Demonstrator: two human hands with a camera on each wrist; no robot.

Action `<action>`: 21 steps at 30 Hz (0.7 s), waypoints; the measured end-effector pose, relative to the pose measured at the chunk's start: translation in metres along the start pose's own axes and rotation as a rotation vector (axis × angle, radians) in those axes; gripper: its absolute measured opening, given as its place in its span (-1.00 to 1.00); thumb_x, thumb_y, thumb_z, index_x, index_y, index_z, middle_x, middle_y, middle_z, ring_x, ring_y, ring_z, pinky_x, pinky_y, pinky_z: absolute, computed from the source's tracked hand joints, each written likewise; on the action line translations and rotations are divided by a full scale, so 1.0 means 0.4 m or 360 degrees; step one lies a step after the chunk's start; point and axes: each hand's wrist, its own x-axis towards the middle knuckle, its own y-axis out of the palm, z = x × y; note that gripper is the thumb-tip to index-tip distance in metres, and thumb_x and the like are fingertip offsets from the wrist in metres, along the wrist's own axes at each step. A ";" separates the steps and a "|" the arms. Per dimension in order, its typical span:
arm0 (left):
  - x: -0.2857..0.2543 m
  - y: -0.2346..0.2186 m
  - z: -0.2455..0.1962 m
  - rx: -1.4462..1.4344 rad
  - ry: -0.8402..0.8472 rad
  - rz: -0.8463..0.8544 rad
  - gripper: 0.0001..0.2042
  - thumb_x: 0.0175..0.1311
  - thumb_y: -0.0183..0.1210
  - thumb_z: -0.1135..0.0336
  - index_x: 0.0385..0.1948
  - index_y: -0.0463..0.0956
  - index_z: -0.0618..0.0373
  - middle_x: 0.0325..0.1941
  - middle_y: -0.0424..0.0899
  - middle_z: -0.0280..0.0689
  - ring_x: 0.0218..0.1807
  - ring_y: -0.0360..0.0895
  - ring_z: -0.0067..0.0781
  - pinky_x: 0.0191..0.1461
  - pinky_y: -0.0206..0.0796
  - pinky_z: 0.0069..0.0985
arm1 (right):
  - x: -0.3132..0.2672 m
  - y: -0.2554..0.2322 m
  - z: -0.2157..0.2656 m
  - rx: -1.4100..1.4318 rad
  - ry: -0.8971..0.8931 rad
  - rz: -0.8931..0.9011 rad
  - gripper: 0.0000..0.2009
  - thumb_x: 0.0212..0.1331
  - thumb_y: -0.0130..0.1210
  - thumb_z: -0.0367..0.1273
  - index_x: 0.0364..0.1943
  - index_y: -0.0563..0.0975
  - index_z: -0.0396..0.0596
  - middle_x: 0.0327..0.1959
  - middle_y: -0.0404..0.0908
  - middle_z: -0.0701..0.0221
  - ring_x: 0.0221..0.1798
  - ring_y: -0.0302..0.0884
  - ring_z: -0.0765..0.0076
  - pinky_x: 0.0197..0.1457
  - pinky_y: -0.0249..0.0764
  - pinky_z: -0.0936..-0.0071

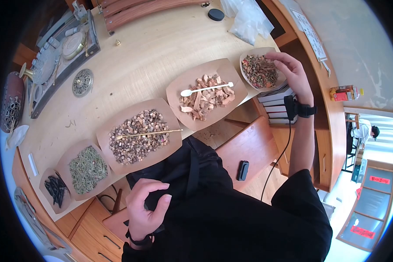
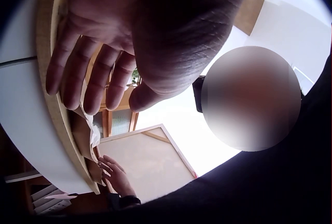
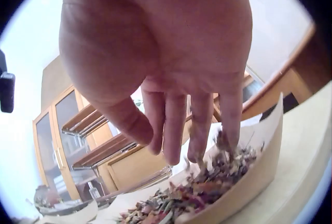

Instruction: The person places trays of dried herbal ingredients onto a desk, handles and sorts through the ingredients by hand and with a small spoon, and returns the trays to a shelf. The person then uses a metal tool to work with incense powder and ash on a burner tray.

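My right hand [image 1: 291,72] is over the small paper tray [image 1: 278,83] at the right end of the row, which holds a colourful mix of dried herbs and petals [image 1: 261,72]. In the right wrist view its fingers [image 3: 175,130] hang downward, loosely extended, with blurred herb bits [image 3: 199,161] right at the fingertips. My left hand [image 1: 146,209] holds nothing and hovers above the lap, thumb apart from relaxed fingers. Nearest to it is a tray [image 1: 170,150] of small chopped pieces [image 1: 135,148] with a thin gold-coloured stick [image 1: 150,133] across them.
Another tray [image 1: 174,91] bears pale wood-like chips and a white spoon [image 1: 205,89]. Farther left are trays of green herb [image 1: 88,169] and dark strips [image 1: 56,190]. A black lid [image 1: 216,15], plastic bags [image 1: 251,22] and a grey tray of utensils [image 1: 91,41] stand behind.
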 end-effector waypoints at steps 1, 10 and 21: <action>-0.001 0.000 0.000 -0.0001 -0.0004 -0.0002 -0.84 0.25 0.30 0.39 -0.25 0.63 0.28 -0.25 0.71 -0.13 -0.16 0.65 -0.24 0.00 0.42 -0.44 | -0.004 -0.001 0.009 -0.0135 0.0034 0.0059 -0.65 0.39 0.09 -0.48 0.24 0.59 -0.13 0.18 0.69 0.36 0.26 0.57 0.42 0.41 0.44 0.33; 0.003 -0.003 0.003 0.0012 -0.0016 0.0007 -0.84 0.26 0.31 0.37 -0.25 0.62 0.27 -0.26 0.70 -0.14 -0.18 0.65 -0.23 -0.01 0.42 -0.44 | -0.019 0.004 0.073 -0.0802 0.0108 0.0270 -0.44 0.05 0.42 -0.45 0.24 0.61 0.05 0.33 0.52 0.47 0.30 0.52 0.38 0.25 0.52 0.36; 0.001 -0.009 0.009 0.0019 0.0012 -0.0008 -0.85 0.27 0.30 0.39 -0.24 0.62 0.27 -0.25 0.70 -0.14 -0.18 0.65 -0.24 -0.02 0.42 -0.45 | 0.023 0.019 0.008 -0.0713 -0.0076 -0.0065 -0.73 0.19 0.32 -0.49 0.00 0.67 -0.12 -0.15 0.71 0.40 -0.14 0.67 0.41 -0.08 0.61 0.47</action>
